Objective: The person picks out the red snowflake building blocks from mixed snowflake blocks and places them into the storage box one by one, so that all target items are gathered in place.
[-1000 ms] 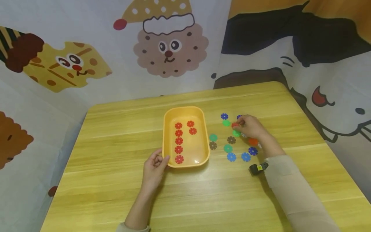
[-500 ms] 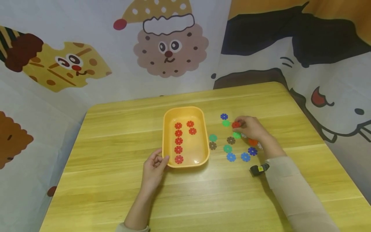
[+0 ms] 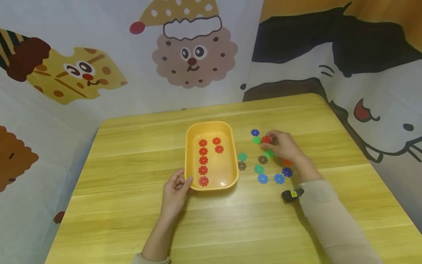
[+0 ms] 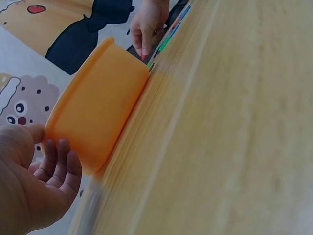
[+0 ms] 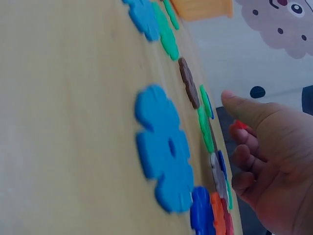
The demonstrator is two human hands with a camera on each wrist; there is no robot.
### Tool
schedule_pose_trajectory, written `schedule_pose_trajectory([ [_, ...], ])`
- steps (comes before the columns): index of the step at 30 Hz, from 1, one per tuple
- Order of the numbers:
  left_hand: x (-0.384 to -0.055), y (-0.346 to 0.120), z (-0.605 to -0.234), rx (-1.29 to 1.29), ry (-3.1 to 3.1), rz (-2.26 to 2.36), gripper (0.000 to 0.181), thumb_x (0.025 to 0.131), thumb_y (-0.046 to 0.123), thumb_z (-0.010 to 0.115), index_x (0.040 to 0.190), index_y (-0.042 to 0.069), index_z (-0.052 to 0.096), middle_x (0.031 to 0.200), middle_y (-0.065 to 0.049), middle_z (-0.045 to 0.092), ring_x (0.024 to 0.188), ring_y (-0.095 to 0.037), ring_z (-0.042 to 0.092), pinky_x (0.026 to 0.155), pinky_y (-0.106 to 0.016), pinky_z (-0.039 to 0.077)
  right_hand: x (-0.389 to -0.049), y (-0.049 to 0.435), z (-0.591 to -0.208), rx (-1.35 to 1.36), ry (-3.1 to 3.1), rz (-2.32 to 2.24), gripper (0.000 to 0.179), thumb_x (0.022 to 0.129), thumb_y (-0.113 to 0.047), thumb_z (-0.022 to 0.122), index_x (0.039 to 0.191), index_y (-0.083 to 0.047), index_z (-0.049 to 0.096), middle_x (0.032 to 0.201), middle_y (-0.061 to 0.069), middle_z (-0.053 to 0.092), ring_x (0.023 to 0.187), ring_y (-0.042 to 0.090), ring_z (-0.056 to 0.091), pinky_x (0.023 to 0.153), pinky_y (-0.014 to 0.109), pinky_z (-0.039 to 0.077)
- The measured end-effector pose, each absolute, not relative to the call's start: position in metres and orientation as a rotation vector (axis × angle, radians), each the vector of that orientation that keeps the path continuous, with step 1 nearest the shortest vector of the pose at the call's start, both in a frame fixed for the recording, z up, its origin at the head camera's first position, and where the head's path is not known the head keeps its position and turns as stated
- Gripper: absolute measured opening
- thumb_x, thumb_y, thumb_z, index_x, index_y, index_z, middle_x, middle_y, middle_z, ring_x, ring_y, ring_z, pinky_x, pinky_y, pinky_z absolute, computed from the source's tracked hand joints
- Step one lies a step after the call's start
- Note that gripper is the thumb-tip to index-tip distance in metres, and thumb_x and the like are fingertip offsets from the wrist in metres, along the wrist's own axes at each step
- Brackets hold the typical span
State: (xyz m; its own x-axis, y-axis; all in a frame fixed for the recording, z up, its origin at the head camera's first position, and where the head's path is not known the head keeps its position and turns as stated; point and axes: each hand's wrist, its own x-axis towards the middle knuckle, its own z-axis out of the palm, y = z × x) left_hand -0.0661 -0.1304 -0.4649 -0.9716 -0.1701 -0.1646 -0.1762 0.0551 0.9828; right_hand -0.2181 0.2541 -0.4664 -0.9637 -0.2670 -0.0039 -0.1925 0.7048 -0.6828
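No legible text or numbers.

left grip: fingers curled | right grip: thumb and fingers pinching, nearer right edge of counter | forearms: well apart

one orange tray; seven red discs inside; two light-blue discs, two brown discs, two teal discs visible outside

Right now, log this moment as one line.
left hand: holds yellow tray; right hand: pinches red disc; inside tray: seven red discs, two columns
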Motion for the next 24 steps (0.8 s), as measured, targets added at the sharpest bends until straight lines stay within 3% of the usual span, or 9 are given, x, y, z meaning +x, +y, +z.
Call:
schedule_pose_trajectory([
  [8, -0.066, -0.128, -0.464, -0.379, 2.286, 2.135, 0.036, 0.095, 0.007, 0.07, 0.13, 0.001, 0.062, 0.084, -0.018, 0.063, 0.068, -0.015, 0.061, 0.067, -0.026, 0.06, -0.216, 0.242, -0.468, -0.389, 2.86, -1.226, 0.042, 0.092, -0.023, 0.077, 0.124, 0.002, 0.063, 0.094, 0.011, 0.063, 0.077, 0.024, 0.056, 0.06, 0.027, 0.05],
  [15, -0.066, -0.128, -0.465, -0.378, 2.278, 2.14, 0.037, 0.096, 0.007, 0.07, 0.131, 0.001, 0.061, 0.085, -0.019, 0.063, 0.068, -0.013, 0.061, 0.068, -0.026, 0.06, -0.214, 0.23, -0.464, -0.37, 2.812, -1.276, 0.048, 0.092, -0.024, 0.077, 0.129, 0.002, 0.06, 0.097, 0.012, 0.063, 0.079, 0.024, 0.057, 0.063, 0.028, 0.052],
  [24, -0.066, -0.13, -0.468, -0.366, 2.283, 2.152, 0.036, 0.096, 0.007, 0.07, 0.13, 0.001, 0.062, 0.084, -0.018, 0.063, 0.068, -0.012, 0.062, 0.069, -0.026, 0.061, -0.207, 0.209, -0.451, -0.408, 2.751, -1.368, 0.044, 0.091, -0.022, 0.079, 0.126, -0.002, 0.062, 0.095, 0.008, 0.062, 0.066, 0.021, 0.048, 0.051, 0.024, 0.042],
])
